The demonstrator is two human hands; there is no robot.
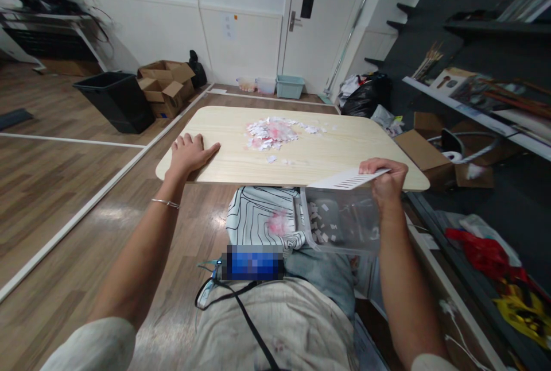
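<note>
My left hand (pixel 191 153) rests on the left end of the pale wooden table (pixel 206 124), fingers stretched out and holding nothing. In my right hand (pixel 385 178) is a white card (pixel 348 178) with a row of black stripes, gripped at its right end. The card slants along the table's front edge. Beneath it a clear plastic bin (pixel 353 224) stands by my lap, with paper scraps (pixel 322 224) inside toward its left. A heap of torn white paper pieces (pixel 273 131), pink in places, lies at the table's middle, with a few loose bits around it.
Patterned cloth (pixel 253 216) with a pink stain covers my lap. A black bin (pixel 114 98) and cardboard boxes (pixel 166 87) stand to the left. To the right are an open carton (pixel 424 147) and dark shelves (pixel 482 29). A pale blue tub (pixel 290 87) sits by the door.
</note>
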